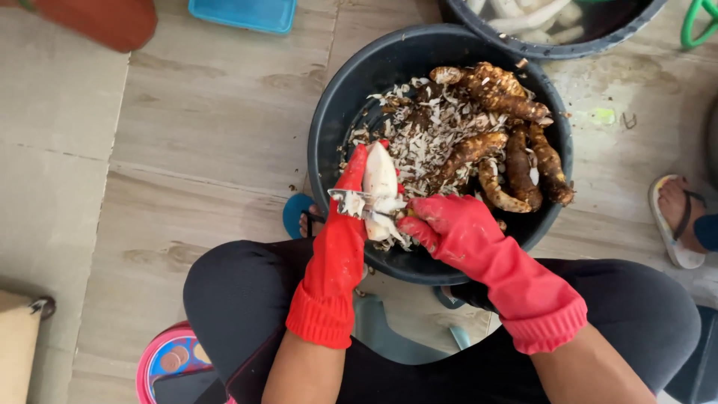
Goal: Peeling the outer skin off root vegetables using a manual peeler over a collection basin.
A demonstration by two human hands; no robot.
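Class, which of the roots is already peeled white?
The root held in the left hand over the basin; the others still lie brown-skinned among the peelings.

Single view, head-worn camera. Looks almost straight down from above the seated wearer's lap, close to the work. The wearer's knees (247, 292) fill the lower edge, a dark basin (336, 112) sits centre, and tiled floor (187, 112) takes the left half. A second tub (538, 45) is cropped at top right. No second view to compare.

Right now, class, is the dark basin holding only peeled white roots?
No: the dark basin holds unpeeled brown roots and peelings; only the left hand holds a peeled one.
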